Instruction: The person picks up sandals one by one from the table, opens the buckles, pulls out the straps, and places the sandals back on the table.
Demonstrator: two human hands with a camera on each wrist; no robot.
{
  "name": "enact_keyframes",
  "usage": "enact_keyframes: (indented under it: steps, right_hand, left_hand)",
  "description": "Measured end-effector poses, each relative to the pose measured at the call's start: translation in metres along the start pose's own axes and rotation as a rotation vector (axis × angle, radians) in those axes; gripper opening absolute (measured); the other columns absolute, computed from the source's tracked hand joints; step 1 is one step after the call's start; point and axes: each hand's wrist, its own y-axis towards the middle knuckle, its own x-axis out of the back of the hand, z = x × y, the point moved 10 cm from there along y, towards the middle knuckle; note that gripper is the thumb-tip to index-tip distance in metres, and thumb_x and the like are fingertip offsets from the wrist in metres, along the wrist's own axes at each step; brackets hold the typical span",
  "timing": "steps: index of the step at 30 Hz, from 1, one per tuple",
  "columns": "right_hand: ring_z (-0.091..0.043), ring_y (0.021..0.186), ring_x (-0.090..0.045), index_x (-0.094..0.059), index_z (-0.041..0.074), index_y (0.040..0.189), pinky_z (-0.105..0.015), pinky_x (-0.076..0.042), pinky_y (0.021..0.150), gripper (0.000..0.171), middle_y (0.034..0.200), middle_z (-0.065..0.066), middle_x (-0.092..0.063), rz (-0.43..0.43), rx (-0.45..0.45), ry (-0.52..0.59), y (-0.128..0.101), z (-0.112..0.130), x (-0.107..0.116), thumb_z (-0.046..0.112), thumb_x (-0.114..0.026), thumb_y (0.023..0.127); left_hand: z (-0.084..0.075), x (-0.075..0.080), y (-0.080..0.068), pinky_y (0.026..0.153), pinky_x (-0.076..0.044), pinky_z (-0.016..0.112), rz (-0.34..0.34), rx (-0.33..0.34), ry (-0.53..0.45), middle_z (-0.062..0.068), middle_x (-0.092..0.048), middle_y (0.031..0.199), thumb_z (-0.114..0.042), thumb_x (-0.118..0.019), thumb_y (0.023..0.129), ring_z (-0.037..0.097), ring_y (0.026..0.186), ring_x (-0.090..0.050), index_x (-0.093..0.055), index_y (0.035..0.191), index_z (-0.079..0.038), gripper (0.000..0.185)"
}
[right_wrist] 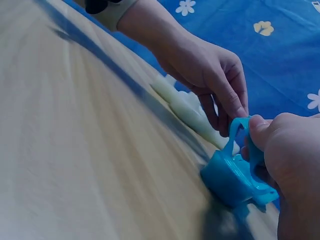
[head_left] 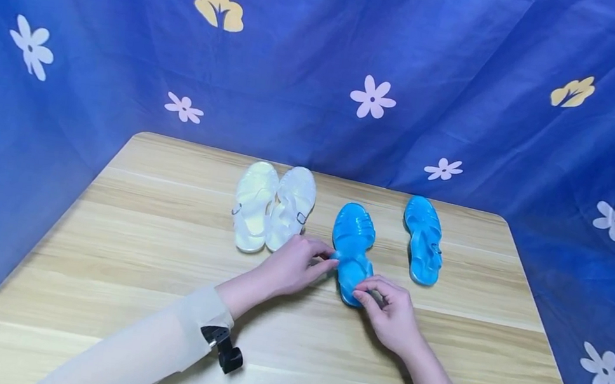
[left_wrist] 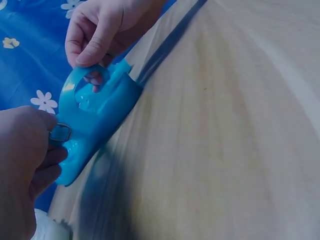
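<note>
Both hands pinch one blue sandal (head_left: 352, 252) on the table (head_left: 133, 247): right hand (head_left: 390, 314) its heel strap, left hand (head_left: 293, 264) its buckle.

This looks like a staged recording booth, not a lived-in room. A blue cloth backdrop (head_left: 324, 59) printed with white and yellow flowers hangs in folds round 3 sides of a light wooden table (head_left: 133, 247). On it lie only 2 pairs of jelly sandals, 1 white (head_left: 273, 207), 1 blue (head_left: 423, 238).

Wooden table (head_left: 130, 273), white sandal pair (head_left: 273, 206), two blue sandals (head_left: 423, 238)
</note>
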Motion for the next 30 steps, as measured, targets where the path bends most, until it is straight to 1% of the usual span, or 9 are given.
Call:
enact_keyframes:
  steps: [3, 7, 10, 19, 30]
  right_hand:
    - [-0.019, 0.1, -0.072, -0.078, 0.012, 0.102, -0.026, -0.056, 0.096, 0.014, 0.102, 0.002, -0.076, 0.023, -0.013, 0.029, -0.004, 0.004, -0.008, -0.001, -0.074, 0.097]
    - [-0.02, 0.098, -0.073, -0.077, 0.012, 0.103, -0.028, -0.057, 0.093, 0.013, 0.102, 0.001, -0.076, 0.039, 0.007, 0.044, -0.008, 0.012, -0.017, 0.0, -0.073, 0.098]
    - [-0.022, 0.097, -0.073, -0.077, 0.011, 0.103, -0.028, -0.057, 0.093, 0.013, 0.101, 0.0, -0.075, 0.039, 0.018, 0.053, -0.011, 0.018, -0.022, 0.0, -0.073, 0.098]
    - [-0.024, 0.096, -0.073, -0.077, 0.011, 0.103, -0.029, -0.058, 0.092, 0.013, 0.102, 0.0, -0.076, 0.058, 0.023, 0.083, -0.016, 0.028, -0.032, -0.001, -0.074, 0.098]
    - [-0.019, 0.097, -0.073, -0.077, 0.012, 0.102, -0.029, -0.057, 0.094, 0.014, 0.101, 0.001, -0.076, 0.051, 0.031, 0.081, -0.018, 0.033, -0.035, 0.0, -0.075, 0.097]
  left_hand:
    - [-0.002, 0.004, -0.009, 0.093, -0.058, 0.036, -0.007, -0.015, -0.006, 0.002, -0.079, 0.107, -0.027, -0.073, 0.103, 0.016, 0.103, -0.074, -0.08, 0.114, -0.007, 0.023]
    - [-0.003, 0.008, -0.019, 0.092, -0.058, 0.034, -0.004, -0.018, -0.012, 0.001, -0.079, 0.106, -0.026, -0.074, 0.103, 0.014, 0.102, -0.074, -0.08, 0.114, -0.008, 0.022]
    - [-0.004, 0.01, -0.023, 0.092, -0.058, 0.032, 0.004, -0.014, -0.016, 0.0, -0.079, 0.107, -0.027, -0.074, 0.103, 0.012, 0.102, -0.073, -0.08, 0.115, -0.009, 0.022]
    - [-0.006, 0.016, -0.038, 0.091, -0.059, 0.032, 0.007, -0.002, -0.043, -0.001, -0.079, 0.108, -0.025, -0.075, 0.102, 0.01, 0.103, -0.072, -0.08, 0.114, -0.007, 0.022]
    - [-0.009, 0.018, -0.046, 0.092, -0.059, 0.032, 0.007, -0.003, -0.059, 0.0, -0.079, 0.11, -0.024, -0.075, 0.102, 0.012, 0.104, -0.072, -0.08, 0.114, -0.007, 0.022]
